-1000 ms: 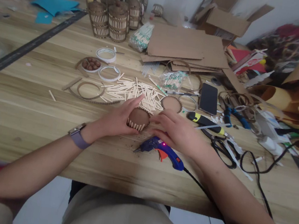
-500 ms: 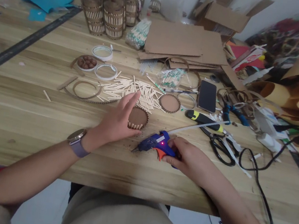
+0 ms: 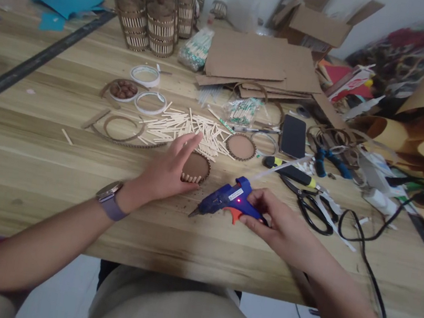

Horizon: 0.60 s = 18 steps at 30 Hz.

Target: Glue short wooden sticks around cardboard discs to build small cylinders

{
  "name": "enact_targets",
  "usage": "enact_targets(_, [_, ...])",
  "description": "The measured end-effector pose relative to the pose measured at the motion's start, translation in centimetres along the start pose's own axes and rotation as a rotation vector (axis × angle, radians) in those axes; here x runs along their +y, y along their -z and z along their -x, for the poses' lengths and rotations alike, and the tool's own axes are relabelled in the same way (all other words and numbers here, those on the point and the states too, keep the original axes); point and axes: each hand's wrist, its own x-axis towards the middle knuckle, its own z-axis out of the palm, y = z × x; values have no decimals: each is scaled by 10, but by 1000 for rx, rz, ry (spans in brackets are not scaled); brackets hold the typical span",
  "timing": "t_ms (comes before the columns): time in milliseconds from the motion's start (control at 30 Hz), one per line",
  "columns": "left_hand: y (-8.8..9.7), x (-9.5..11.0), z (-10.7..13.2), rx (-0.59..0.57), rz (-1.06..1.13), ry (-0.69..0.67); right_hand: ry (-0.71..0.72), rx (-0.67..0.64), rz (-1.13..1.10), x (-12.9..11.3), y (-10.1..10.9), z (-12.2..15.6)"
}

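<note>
On our wooden worktable (image 3: 51, 193), stick-walled lanterns (image 3: 160, 29) stand well beyond the round toothed-rim piece (image 3: 197, 165), off to its left, while loose sticks (image 3: 185, 127) lie scattered just behind it. We judge the step in hand to be gluing short sticks inside that rim: a row shows along its near edge. Our left hand (image 3: 162, 173) lies at the piece's left side, thumb and fingers parted around it; we cannot tell whether they press it. Our right hand (image 3: 279, 225), to its near right, is closed around the glue gun (image 3: 225, 199), nozzle just short of the piece. The next move, we think, calls for a steady rim and a nozzle clear of our fingers.
</note>
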Motion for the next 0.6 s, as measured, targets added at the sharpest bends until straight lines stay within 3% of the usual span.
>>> enact_targets(200, [1,-1,-1,-6,30,1,-48,225,-149,6,-6,-1])
enact_targets(267, [1,-1,-1,-7,17,11,-35,193,-191,9,-7,-5])
enact_targets(433, [2,0,-1,-13,1,16,-52,-52,-388,11,-8,-23])
enact_targets(600, [3,2,-2,-14,-52,7,-92,-55,-317,14,-14,-33])
